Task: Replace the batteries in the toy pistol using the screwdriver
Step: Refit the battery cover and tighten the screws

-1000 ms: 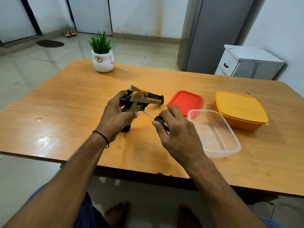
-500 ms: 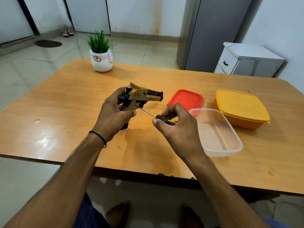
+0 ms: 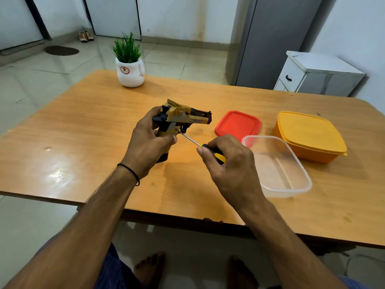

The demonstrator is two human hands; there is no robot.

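above the middle of the table (image 3: 83, 130), the left hand (image 3: 145, 147) grips the pistol (image 3: 181, 117) by its handle, fingers curled round the grip, thumb across the front, barrel pointing right. the pistol's butt seems to rest on or just over the tabletop; i cannot tell which. the right hand (image 3: 227, 163) sits just right of it and nearer the body, fingers and thumb curled round the black and yellow handle of the screwdriver (image 3: 208, 150). its thin metal shaft runs up and left, and the tip meets the side of the grip just below the trigger, right beside the left thumb. a thin black band circles the left wrist.

right of the right hand, almost touching it, lies a clear tub (image 3: 281, 163) with no lid; the knuckles hide part of its near left rim. behind the tub, a red lid (image 3: 237, 124) lies flat, just right of the barrel. a closed yellow box (image 3: 308, 134) stands further right, close beside the tub. a small potted plant (image 3: 130, 65) in a white pot stands at the far left edge, well apart from the hands. nothing lies between the screwdriver tip and the pistol.
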